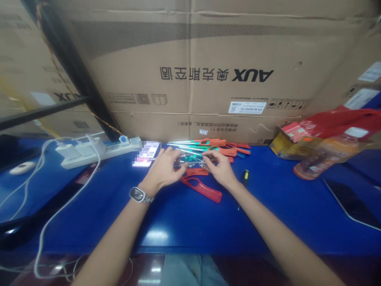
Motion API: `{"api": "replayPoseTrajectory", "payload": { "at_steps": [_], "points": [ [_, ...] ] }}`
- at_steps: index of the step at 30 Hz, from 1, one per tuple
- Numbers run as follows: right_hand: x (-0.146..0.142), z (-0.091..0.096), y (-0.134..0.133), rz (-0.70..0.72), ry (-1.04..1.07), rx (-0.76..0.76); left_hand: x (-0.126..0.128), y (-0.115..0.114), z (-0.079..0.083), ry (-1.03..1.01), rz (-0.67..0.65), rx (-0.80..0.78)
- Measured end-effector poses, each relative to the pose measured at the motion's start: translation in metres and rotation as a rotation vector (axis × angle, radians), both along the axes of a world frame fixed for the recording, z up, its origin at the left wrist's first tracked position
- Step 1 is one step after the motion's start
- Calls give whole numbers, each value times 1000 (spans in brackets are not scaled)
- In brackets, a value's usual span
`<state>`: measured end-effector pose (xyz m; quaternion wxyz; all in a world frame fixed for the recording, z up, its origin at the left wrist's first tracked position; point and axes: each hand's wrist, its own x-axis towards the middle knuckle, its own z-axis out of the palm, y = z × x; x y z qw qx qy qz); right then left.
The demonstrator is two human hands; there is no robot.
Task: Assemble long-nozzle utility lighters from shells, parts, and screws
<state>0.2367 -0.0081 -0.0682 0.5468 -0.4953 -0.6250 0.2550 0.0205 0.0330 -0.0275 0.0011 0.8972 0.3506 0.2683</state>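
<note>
My left hand (166, 167), with a watch (137, 194) on its wrist, is closed round an opened long-nosed lighter with clear and green inner parts (190, 159), its metal tube mostly hidden. My right hand (222, 170) pinches at the other end of these parts; what its fingertips grip is too small to tell. Just below the hands lie red lighter shell halves (205, 190). Behind them is a pile of orange-red long lighters (226, 151) with silver tubes and green triggers. A screwdriver (245, 177) with a black and yellow handle rests beside my right forearm.
A lit phone (145, 154) lies left of my left hand, near a white power strip (101, 153) with plugs and cables. At the right are a drink bottle (327, 155), a small box (285, 145) and a dark phone (354, 202). A large carton (190, 47) stands behind the blue table (190, 226).
</note>
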Motion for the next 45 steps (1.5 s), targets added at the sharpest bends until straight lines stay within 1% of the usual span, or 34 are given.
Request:
{"api": "replayPoseTrajectory", "payload": {
  "at_steps": [4, 8, 12, 17, 20, 23, 28, 30, 32, 37, 41, 45],
  "points": [
    [-4, -4, -1, 15, 85, -52, 6, -3, -1, -24, 89, 74],
    [-11, -7, 1, -32, 136, -79, 9, -2, -4, -31, 125, 123],
    [-18, -7, 1, -83, 208, -76, 9, -1, -4, 27, 97, 119],
    [-21, -3, -3, -63, 235, -54, 6, 1, -4, 93, 32, 121],
    [-21, -2, -5, -49, 232, -40, 4, 1, -4, 72, 30, 108],
    [-22, -2, -8, -18, 188, -22, 4, -2, -2, 47, 37, 92],
    [-25, 4, -15, -17, -7, 24, 5, -4, 0, 57, 29, 82],
    [-26, 5, -16, -17, -52, 56, 5, -4, 0, 58, 34, 76],
    [-25, 5, -17, -7, -62, 75, 5, -4, -1, 61, 39, 72],
    [-22, 1, -15, -23, -65, 54, 6, -5, -1, 73, 37, 76],
    [-24, 3, -15, -12, -53, 67, 6, -5, -1, 84, 24, 84],
    [-25, 4, -15, -12, -91, 59, 6, -5, -1, 87, 23, 84]
  ]
}}
